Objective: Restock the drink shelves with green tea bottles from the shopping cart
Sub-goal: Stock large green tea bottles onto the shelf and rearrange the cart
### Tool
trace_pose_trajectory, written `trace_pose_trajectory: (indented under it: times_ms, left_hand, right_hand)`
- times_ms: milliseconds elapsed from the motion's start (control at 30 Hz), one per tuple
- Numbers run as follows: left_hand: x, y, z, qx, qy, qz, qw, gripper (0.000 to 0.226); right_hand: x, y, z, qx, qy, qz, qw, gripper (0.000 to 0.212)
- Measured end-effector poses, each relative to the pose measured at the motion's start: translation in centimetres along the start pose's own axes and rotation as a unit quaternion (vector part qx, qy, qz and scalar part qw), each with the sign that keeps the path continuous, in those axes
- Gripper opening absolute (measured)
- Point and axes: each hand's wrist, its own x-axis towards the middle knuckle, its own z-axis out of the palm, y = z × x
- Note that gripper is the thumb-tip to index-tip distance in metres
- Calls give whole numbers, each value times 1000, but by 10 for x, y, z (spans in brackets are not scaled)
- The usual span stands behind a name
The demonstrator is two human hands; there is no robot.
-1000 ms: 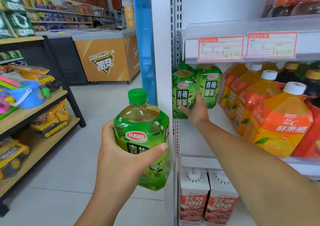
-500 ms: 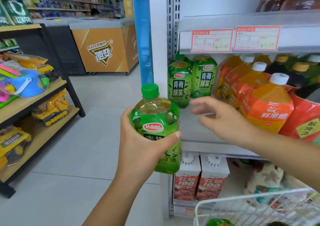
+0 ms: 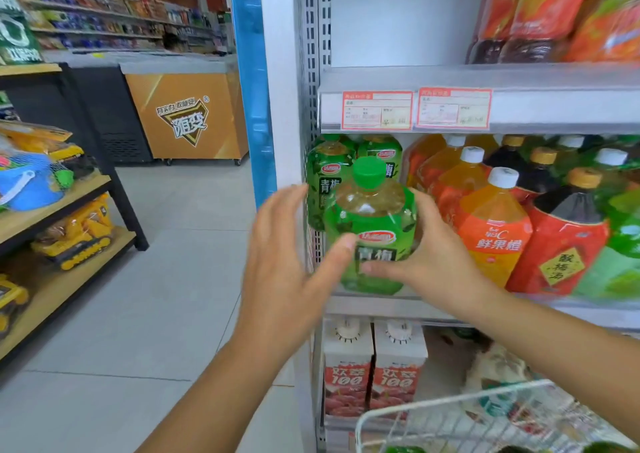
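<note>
A green tea bottle [image 3: 372,217] with a green cap stands at the front left of the drink shelf [image 3: 381,305]. My right hand [image 3: 440,258] grips it from the right, thumb across the label. My left hand [image 3: 287,255] hovers just left of the bottle with fingers spread, its thumb tip at the bottle's side. Two more green tea bottles [image 3: 325,175] stand behind it against the shelf's left wall. The white wire shopping cart [image 3: 450,404] shows at the bottom right, with green caps barely visible inside.
Orange juice bottles [image 3: 491,237] and a red-labelled dark drink [image 3: 561,258] fill the shelf to the right. Juice cartons [image 3: 349,376] stand on the shelf below. A wooden toy rack [image 3: 62,210] lines the left; an orange freezer [image 3: 187,116] stands beyond open floor.
The bottle went from my left hand to the shelf's front edge. My right hand took hold of it, and my left hand let go and opened.
</note>
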Motion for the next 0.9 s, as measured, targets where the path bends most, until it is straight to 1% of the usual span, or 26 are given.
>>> trace_pose_trajectory:
  times_ms: [33, 67, 100, 200, 267, 367, 467, 533, 633, 733, 900]
  left_hand:
    - [5, -11, -5, 28, 39, 23, 999, 64]
    - [9, -22, -6, 42, 70, 30, 996, 59]
    - [14, -32, -5, 45, 81, 22, 995, 58]
    - [26, -48, 7, 27, 42, -27, 998, 66]
    - [31, -56, 17, 17, 17, -23, 999, 70]
    - [33, -65, 33, 6, 3, -20, 1000, 73]
    - [35, -74, 45, -6, 12, -25, 1000, 70]
    - [35, -79, 49, -16, 30, -11, 999, 63]
    - [37, -82, 53, -27, 45, 9, 999, 58]
    - [37, -84, 55, -28, 51, 18, 998, 57]
    - [37, -87, 58, -31, 55, 22, 998, 62]
  right_hand:
    - [10, 6, -2, -10, 14, 3, 1000, 97]
    - [19, 13, -3, -19, 26, 9, 999, 99]
    - [28, 20, -3, -28, 34, 19, 999, 100]
    - [47, 41, 0, -28, 53, 67, 996, 100]
    - [56, 54, 5, -1, 70, 87, 994, 100]
    - [74, 72, 10, 52, 85, 106, 989, 100]
    - [91, 87, 16, 69, 102, 122, 985, 93]
    - [99, 97, 20, 74, 126, 119, 982, 94]
    - [108, 105, 29, 23, 146, 116, 982, 101]
    - [114, 109, 34, -9, 148, 134, 980, 102]
    - [123, 117, 34, 5, 140, 118, 983, 97]
